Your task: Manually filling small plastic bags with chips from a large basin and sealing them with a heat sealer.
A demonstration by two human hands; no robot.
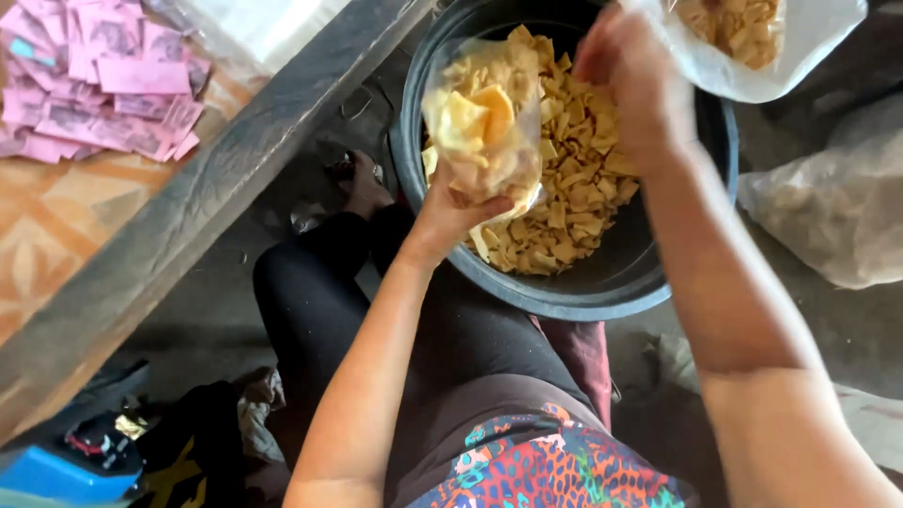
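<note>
Your left hand (450, 214) gripped a clear plastic bag of yellow chips (482, 122) from below, holding it over the dark round basin (602, 287) of loose chips (574, 179). Your right hand (628, 80) hung above the basin's far side; its grip couldn't be told. Pink slips (99, 80) lay on the tabletop (66, 226), far left.

Black basin (602, 292) mouth partly blocked: chip-filled clear bag (482, 122) over left half, right hand (625, 80) at far rim. Near-right interior open. Bench (188, 216) edge crowds left.

Two hands (451, 212), two chip bags (480, 122), one basin (611, 282) — many pink slips (103, 85)
</note>
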